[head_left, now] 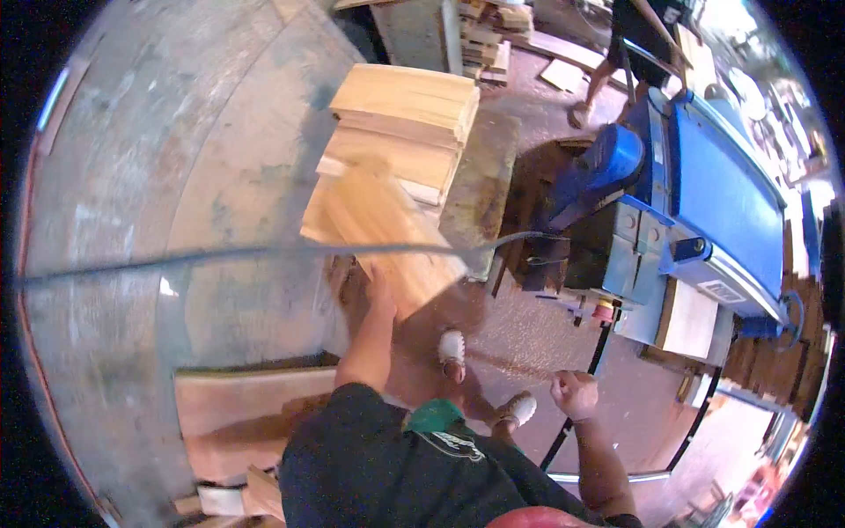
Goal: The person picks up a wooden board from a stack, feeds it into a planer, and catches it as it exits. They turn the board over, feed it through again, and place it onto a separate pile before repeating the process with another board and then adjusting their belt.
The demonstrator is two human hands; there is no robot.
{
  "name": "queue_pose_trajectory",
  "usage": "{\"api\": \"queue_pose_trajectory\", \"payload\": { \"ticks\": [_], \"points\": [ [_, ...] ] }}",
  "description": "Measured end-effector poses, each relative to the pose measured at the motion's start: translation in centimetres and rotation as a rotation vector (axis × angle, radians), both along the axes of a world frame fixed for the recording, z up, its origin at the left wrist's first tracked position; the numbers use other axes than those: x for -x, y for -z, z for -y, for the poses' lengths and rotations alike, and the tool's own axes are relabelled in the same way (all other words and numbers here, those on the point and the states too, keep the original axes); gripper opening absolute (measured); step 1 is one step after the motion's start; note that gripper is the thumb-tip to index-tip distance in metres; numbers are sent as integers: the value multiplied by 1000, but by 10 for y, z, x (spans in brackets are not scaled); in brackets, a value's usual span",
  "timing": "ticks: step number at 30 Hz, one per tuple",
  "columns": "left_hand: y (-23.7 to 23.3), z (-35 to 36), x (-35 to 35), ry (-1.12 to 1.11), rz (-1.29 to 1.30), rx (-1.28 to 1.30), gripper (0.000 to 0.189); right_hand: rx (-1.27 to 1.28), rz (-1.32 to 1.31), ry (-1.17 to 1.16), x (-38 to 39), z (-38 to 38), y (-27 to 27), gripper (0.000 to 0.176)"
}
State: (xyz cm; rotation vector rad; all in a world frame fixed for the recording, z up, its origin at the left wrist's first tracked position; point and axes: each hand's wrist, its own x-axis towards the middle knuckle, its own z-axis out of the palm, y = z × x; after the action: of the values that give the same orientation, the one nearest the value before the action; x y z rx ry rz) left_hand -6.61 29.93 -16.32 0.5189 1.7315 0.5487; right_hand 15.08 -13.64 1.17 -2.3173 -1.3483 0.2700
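My left hand (380,295) is wrapped round the near edge of a light wooden board (387,233), which is tilted and smeared by motion. The board overlaps the front of a stack of similar boards (400,92) in this view. A dark cable (220,255) crosses in front of the board. My right hand (574,394) hangs low on the right, over the reddish floor, its fingers curled closed with nothing showing in them. It is nearest to the lower part of a blue machine (731,176).
On the machine's near side is a red button (603,311), and a wooden board (689,319) lies on its bed. Another person (647,40) stands behind it. More timber (484,40) is piled at the back. A wide wooden slab (255,414) lies at my left.
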Motion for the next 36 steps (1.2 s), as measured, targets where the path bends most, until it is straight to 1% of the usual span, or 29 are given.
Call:
{"api": "queue_pose_trajectory", "payload": {
  "ticks": [1, 2, 4, 5, 6, 7, 8, 9, 10, 11, 12, 13, 14, 16, 18, 19, 20, 21, 22, 23, 25, 28, 29, 30, 31, 32, 34, 35, 36],
  "points": [
    [-28, 34, 20, 47, 196, -50, 80, 31, -10, 0, 2, -5, -16, 8],
    [-46, 73, 45, 95, 387, -106, 79, 26, -6, -30, -2, -1, -15, 8],
    [-36, 140, 97, 31, 299, -57, 68, 24, -93, -21, -2, 10, 3, 10],
    [-43, 177, 119, 12, 285, -64, 68, -11, -69, -21, -1, 15, 9, 13],
    [-51, 212, 138, 38, 147, -74, 63, -51, -47, -18, -1, 16, 14, 16],
    [-60, 245, 153, 66, 9, -78, 57, -7, -73, -53, -1, 15, 13, 19],
    [-85, 275, 160, 57, 3, -80, 57, 40, -91, -82, -3, 15, 12, 21],
    [-127, 302, 155, 113, -16, -181, 53, 83, -145, -31, -2, 13, 17, 32],
    [-151, 335, 154, 171, -33, -273, 49, 56, -310, -18, -1, 5, 2, 37],
    [-154, 365, 162, 173, -32, -270, 49, -224, -433, -106, 2, 1, 16, 43],
    [-157, 384, 170, 203, -50, -378, 47, -290, -788, -103, 9, -8, 24, 50],
    [-161, 400, 172, 238, -64, -487, 45, -309, -930, -144, 19, -13, -33, 56],
    [-168, 420, 169, 255, -52, -491, 45, -310, -1104, -140, 20, -22, -43, 55],
    [-190, 450, 154, 350, -83, -759, 41, -500, -1089, -208, 21, -30, -111, 54],
    [-204, 472, 136, 420, -83, -791, 40, -558, -1135, -70, 5, -26, -150, 53],
    [-212, 478, 127, 472, -100, -817, 38, -581, -1119, -56, -4, -14, -166, 53],
    [-232, 484, 113, 494, -84, -831, 38, -603, -1167, -65, -12, 1, -180, 51],
    [-261, 495, 95, 452, -51, -676, 37, -618, -1215, -72, -20, 16, -188, 50],
    [-276, 502, 77, 407, -21, -520, 36, -631, -1199, -60, -32, 28, -192, 50],
    [-276, 504, 67, 426, -17, -522, 36, -635, -1221, -40, -39, 40, -192, 47],
    [-272, 510, 51, 411, 216, -649, 38, -648, -1253, 16, -43, 78, -186, 45],
    [-298, 521, 17, 498, 231, -573, 42, -469, -1189, -89, -38, 147, -181, 43],
    [-299, 520, 4, 523, 239, -568, 42, -483, -1250, -42, -29, 166, -166, 43],
    [-301, 518, -8, 484, 345, -537, 43, -464, -1114, -89, -28, 185, -150, 46],
    [-303, 516, -19, 444, 444, -499, 45, -478, -1169, -50, -16, 208, -150, 47],
    [-305, 515, -28, 464, 448, -497, 45, -493, -1223, -15, -8, 225, -153, 48],
    [-311, 520, -50, 537, 310, -617, 47, -530, -1226, 33, -13, 251, -151, 49],
    [-312, 522, -58, 554, 311, -615, 47, -536, -1230, 44, -14, 259, -152, 50],
    [-313, 524, -64, 542, 396, -583, 48, -548, -1231, 55, -16, 264, -153, 50]
  ]
}}
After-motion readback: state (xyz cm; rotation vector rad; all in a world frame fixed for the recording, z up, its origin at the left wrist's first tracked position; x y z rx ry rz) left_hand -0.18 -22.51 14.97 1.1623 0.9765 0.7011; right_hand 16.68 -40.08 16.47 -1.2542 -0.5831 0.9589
